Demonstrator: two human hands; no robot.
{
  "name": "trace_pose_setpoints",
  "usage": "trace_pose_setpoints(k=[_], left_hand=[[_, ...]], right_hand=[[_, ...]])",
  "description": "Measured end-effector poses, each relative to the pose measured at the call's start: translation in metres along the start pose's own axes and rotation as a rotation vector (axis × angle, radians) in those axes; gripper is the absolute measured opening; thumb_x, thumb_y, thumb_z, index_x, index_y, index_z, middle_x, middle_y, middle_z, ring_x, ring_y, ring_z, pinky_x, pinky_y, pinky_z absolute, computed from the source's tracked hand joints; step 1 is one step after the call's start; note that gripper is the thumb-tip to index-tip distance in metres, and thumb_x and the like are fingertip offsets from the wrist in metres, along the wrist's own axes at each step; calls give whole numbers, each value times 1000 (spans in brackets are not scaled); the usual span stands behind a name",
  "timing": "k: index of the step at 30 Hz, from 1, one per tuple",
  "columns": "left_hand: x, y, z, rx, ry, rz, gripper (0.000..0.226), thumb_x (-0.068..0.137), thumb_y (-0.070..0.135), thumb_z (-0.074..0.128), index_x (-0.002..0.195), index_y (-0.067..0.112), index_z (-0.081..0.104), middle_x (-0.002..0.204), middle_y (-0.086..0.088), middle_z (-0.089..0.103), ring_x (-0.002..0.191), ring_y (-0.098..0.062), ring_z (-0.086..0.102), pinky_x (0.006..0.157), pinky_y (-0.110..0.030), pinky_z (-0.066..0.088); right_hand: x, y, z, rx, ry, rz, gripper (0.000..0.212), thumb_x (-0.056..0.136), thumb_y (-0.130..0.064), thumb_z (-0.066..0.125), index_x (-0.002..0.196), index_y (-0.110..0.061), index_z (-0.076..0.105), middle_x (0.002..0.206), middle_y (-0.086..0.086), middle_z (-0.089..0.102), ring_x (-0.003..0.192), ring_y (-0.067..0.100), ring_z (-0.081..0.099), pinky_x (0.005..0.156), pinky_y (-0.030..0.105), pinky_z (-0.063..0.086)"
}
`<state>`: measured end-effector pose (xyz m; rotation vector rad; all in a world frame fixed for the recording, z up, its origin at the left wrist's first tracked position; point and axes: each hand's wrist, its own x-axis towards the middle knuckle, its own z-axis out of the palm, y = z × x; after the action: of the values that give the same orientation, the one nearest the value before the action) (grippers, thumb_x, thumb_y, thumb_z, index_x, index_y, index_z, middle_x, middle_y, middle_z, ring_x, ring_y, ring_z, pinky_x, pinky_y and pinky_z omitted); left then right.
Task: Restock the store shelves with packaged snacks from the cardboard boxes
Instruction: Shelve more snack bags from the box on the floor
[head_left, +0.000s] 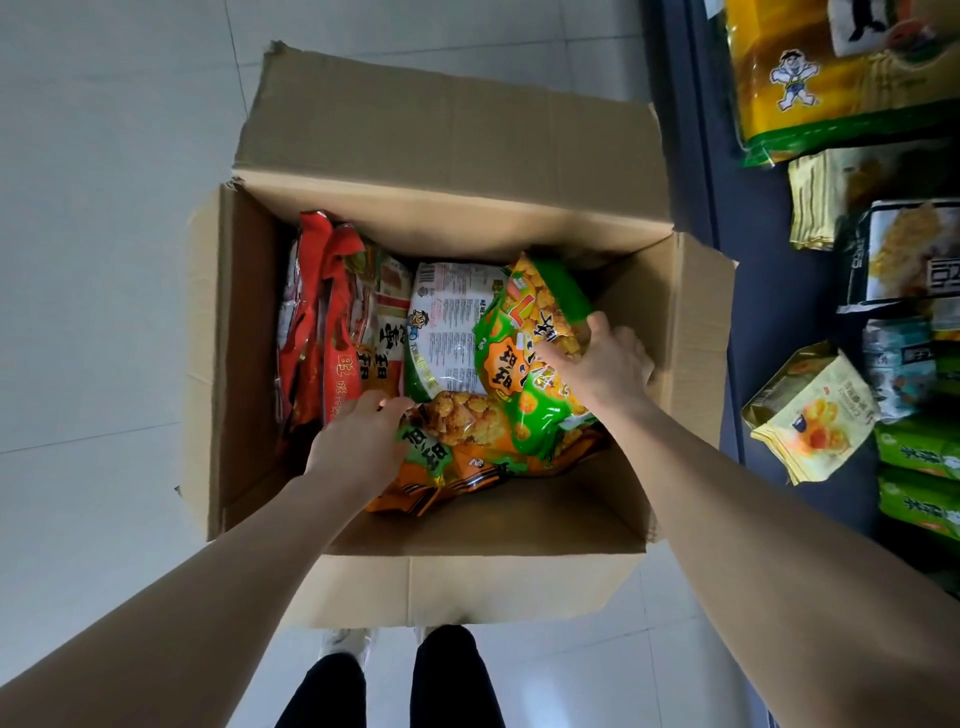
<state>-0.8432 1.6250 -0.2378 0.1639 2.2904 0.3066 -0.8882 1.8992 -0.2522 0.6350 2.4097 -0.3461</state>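
A: Bags first. Where are they?

B: In the open cardboard box (670, 332) on the floor. The right hand (602, 364) grips the green snack bag (540, 364), tilted up, probably to lift it out. The left hand (358, 441) pinches the orange bag (467, 457) at its near-left corner.

A: Anything hidden?

B: Red packs (317, 322) stand at the left wall. The shelf (763, 322) on the right is cut off, its free slots unseen.
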Motion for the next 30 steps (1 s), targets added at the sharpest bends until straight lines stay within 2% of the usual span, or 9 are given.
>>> trace_pose_setpoints(k=[8,13,15,17,19,23,26,28,30], left_hand=[[5,-2,15,-24,-24,31,59,94,28,63,149,26,40,144,-4,46,129,-27,46,103,-44,48],[3,4,10,-130,12,58,57,97,35,59,149,21,39,142,-8,51,125,-27,52,103,-41,47],[4,10,2,-317,10,2,58,99,46,50,149,19,38,138,-9,56,120,-26,58,101,-43,48],[7,16,-10,-577,-51,-113,72,94,65,43,152,22,31,138,-7,58,118,-27,60,102,-46,48],[9,22,-26,-963,-136,-246,99,74,86,50,153,31,25,143,-4,55,119,-28,61,102,-50,49],[12,25,-44,-1433,-168,-326,94,62,60,84,141,35,41,125,2,68,106,-23,69,95,-51,53],[19,16,-44,-1417,15,-337,80,74,33,83,141,33,39,121,1,68,104,-24,69,90,-49,55],[25,4,-40,-1207,140,-325,95,73,40,85,147,40,27,127,3,64,109,-26,66,95,-53,52],[28,-12,-33,-917,222,-375,106,66,56,82,148,48,16,132,1,61,115,-31,62,98,-56,50]], right_hand=[[4,-6,-1,169,-9,37,59,83,-43,77,119,-19,38,116,6,64,105,35,66,83,40,51],[-12,1,-12,325,-89,-22,65,84,-43,77,131,-31,34,120,-2,60,110,30,63,95,43,51],[-17,0,-16,570,-181,-25,73,85,-40,77,143,-36,33,129,-4,60,108,21,61,90,37,54],[-23,-6,-18,856,-314,4,60,89,-31,76,140,-32,45,129,-3,65,101,13,65,83,29,57],[-27,-13,-14,950,-408,35,56,86,-39,78,134,-35,51,130,-2,66,111,16,66,101,40,51],[-31,-24,-10,897,-584,21,102,59,-80,76,147,-45,39,147,-5,53,135,22,50,118,52,33],[-29,-27,-12,703,-506,-97,77,90,-77,43,154,-36,32,157,-1,41,142,21,40,119,50,30],[-26,-18,-5,562,-300,-169,60,102,-61,32,150,-27,41,148,4,51,135,23,49,112,42,39],[-23,-5,7,306,-111,-212,53,103,-51,43,147,-21,44,140,5,57,127,24,55,101,37,46]])
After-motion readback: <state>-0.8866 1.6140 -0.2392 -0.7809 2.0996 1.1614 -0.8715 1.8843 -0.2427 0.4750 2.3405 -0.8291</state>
